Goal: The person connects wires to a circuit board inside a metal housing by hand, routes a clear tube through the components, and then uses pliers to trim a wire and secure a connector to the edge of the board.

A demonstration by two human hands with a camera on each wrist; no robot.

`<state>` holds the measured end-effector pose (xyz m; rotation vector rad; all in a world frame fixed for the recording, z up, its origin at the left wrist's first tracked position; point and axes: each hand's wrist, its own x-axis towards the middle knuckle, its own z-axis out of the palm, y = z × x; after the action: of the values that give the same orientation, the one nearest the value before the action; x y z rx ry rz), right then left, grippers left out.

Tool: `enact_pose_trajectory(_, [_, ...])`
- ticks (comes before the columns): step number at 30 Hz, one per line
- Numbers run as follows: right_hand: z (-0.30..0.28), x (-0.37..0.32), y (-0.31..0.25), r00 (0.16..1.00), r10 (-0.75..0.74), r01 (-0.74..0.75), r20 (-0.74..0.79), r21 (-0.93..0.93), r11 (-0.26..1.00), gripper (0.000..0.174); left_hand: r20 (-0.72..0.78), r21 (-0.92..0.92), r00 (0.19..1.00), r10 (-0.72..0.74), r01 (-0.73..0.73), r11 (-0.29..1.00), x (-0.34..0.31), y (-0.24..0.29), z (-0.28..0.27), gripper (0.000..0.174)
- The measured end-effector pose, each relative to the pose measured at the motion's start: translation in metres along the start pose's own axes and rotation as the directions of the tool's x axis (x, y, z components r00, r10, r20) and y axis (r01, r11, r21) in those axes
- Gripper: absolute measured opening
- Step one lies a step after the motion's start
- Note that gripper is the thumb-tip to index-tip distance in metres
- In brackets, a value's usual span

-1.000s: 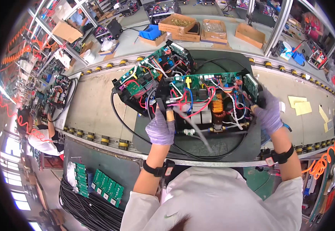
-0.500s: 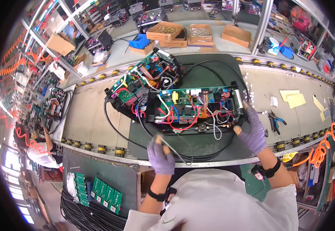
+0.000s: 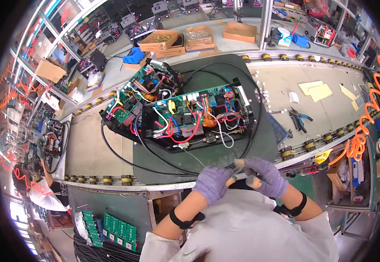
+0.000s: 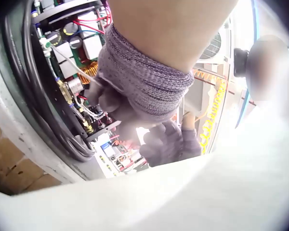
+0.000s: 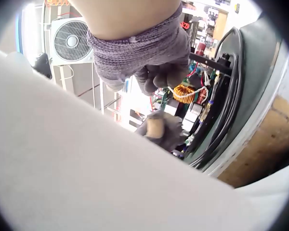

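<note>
My gloved left hand (image 3: 211,183) is at the bench's front edge and grips a thin pale tube (image 3: 194,157). This tube runs from a fitting on the front side of an opened machine unit (image 3: 198,114) with a green circuit board, coloured wires and a copper coil (image 5: 184,94). Close beside the left hand is my gloved right hand (image 3: 266,177), its thumb and forefinger apart and bent toward the tube's end. A second opened unit (image 3: 126,102) stands behind and left of the first. Both sit on a dark green mat (image 3: 163,163).
A black cable (image 3: 124,159) loops around the units. Pliers (image 3: 300,120) and yellow papers (image 3: 318,91) lie on the right of the roller line (image 3: 310,144). Cardboard boxes (image 3: 240,32) stand at the back. Green circuit boards (image 3: 119,229) lie lower left; an orange coiled hose (image 3: 355,146) hangs right.
Both hands have left the front unit and come together at the bench edge, the left with the tube. The unit, earlier tipped up, now sits lower on the mat. The head view has shifted.
</note>
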<state>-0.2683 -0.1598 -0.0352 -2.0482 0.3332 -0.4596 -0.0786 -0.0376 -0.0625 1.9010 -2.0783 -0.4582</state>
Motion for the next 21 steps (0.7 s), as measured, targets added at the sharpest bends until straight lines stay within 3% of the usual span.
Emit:
enact_pose_trajectory(1, [0.008, -0.001, -0.001, 0.997, 0.06, -0.052, -0.05, 0.142, 0.988, 0.039, 0.058, 0.026, 0.998, -0.036, 0.034, 0.999, 0.006, 0.004, 0.001, 0.02])
enact_pose_trajectory(4, [0.01, 0.009, -0.009, 0.996, 0.073, -0.061, -0.055, 0.186, 0.981, 0.033, 0.268, 0.147, 0.955, -0.126, 0.089, 0.985, 0.016, 0.01, -0.003, 0.026])
enact_pose_trajectory(5, [0.011, 0.01, -0.002, 0.996, 0.001, 0.009, -0.094, 0.11, 0.994, 0.026, 0.298, 0.157, 0.945, -0.134, 0.09, 0.984, 0.016, 0.01, -0.005, 0.025])
enact_pose_trajectory(9, [0.0, 0.01, 0.008, 0.971, 0.016, -0.028, -0.237, -0.046, 0.999, 0.018, 0.133, 0.077, 0.976, -0.173, 0.164, 0.983, 0.01, 0.015, -0.015, 0.021])
enact_pose_trajectory(11, [0.003, 0.002, 0.023, 0.951, 0.25, -0.179, -0.18, 0.335, 0.925, 0.018, 0.132, 0.052, 0.97, -0.204, 0.199, 0.979, 0.013, 0.016, -0.018, 0.026])
enact_pose_trajectory(12, [0.006, -0.004, 0.03, 0.928, 0.353, -0.246, -0.121, 0.514, 0.822, 0.018, 0.139, 0.038, 0.965, -0.222, 0.219, 0.975, 0.014, 0.017, -0.019, 0.029])
enact_pose_trajectory(13, [0.007, -0.011, 0.037, 0.946, 0.311, -0.226, -0.095, 0.496, 0.839, 0.02, 0.137, -0.019, 0.972, -0.19, 0.194, 0.981, 0.018, 0.019, -0.021, 0.035])
enact_pose_trajectory(14, [0.011, -0.015, 0.04, 0.963, 0.259, -0.178, -0.068, 0.558, 0.81, 0.02, 0.084, -0.206, 0.989, -0.119, 0.134, 0.969, 0.022, 0.022, -0.017, 0.034])
enact_pose_trajectory(16, [0.015, -0.027, 0.055, 0.978, -0.023, 0.075, -0.209, 0.241, 0.968, 0.023, -0.044, -0.545, 0.999, -0.018, -0.009, 0.838, 0.03, 0.026, -0.009, 0.034])
enact_pose_trajectory(19, [-0.006, -0.045, 0.061, 0.956, -0.042, 0.106, -0.289, 0.211, 0.972, 0.023, -0.004, -0.574, 0.999, 0.051, -0.044, 0.818, 0.05, 0.028, 0.002, 0.029])
enact_pose_trajectory(21, [-0.034, -0.052, 0.061, 0.936, 0.11, -0.039, -0.335, 0.211, 0.977, 0.021, 0.007, -0.589, 0.998, 0.064, -0.048, 0.807, 0.059, 0.025, 0.013, 0.027])
